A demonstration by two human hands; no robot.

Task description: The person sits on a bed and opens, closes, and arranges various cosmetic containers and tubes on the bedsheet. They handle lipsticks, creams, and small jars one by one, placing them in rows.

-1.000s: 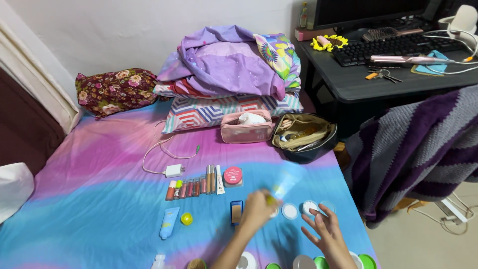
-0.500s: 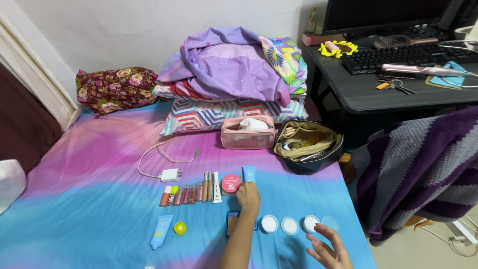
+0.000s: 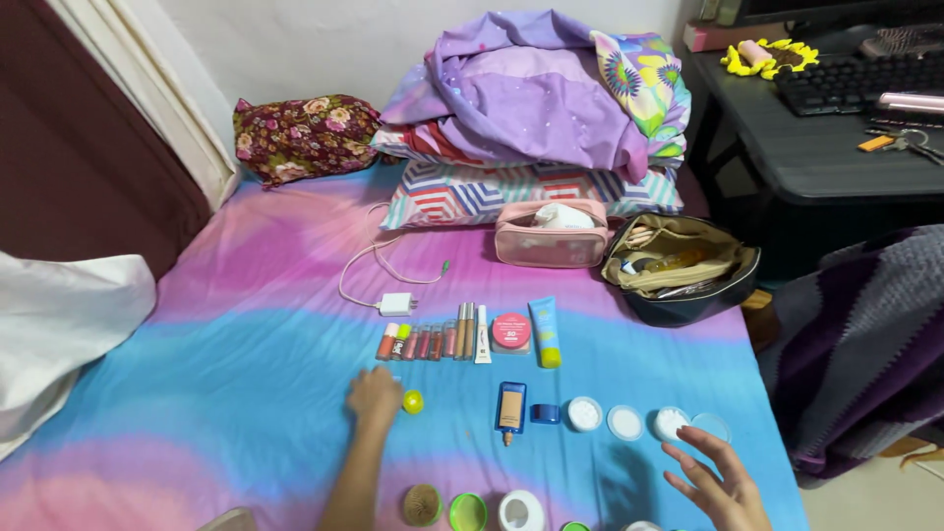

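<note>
My left hand (image 3: 374,396) rests knuckles-up on the blue and pink bedsheet (image 3: 226,383), fingers curled down, touching a small yellow-green ball (image 3: 413,401) on its right. Whatever lies under the palm is hidden. My right hand (image 3: 713,480) hovers at the lower right with fingers spread and nothing in it, just below a white round pot (image 3: 669,423) and a clear blue lid (image 3: 710,427). A blue tube with a yellow cap (image 3: 544,331) lies beside a pink round compact (image 3: 510,332), at the end of a row of lip glosses (image 3: 428,340).
A blue foundation bottle (image 3: 510,408) and two more white pots (image 3: 583,413) lie mid-sheet. A brush (image 3: 423,503) and round jars (image 3: 520,511) line the near edge. Behind are a charger (image 3: 396,304), pink pouch (image 3: 551,236), open makeup bag (image 3: 678,267), stacked pillows (image 3: 541,118), and a desk (image 3: 826,157) at right.
My left hand let go of the blue yellow-capped tube next to the pink compact, then moved down and left to the yellow-green ball. The view swung left.
</note>
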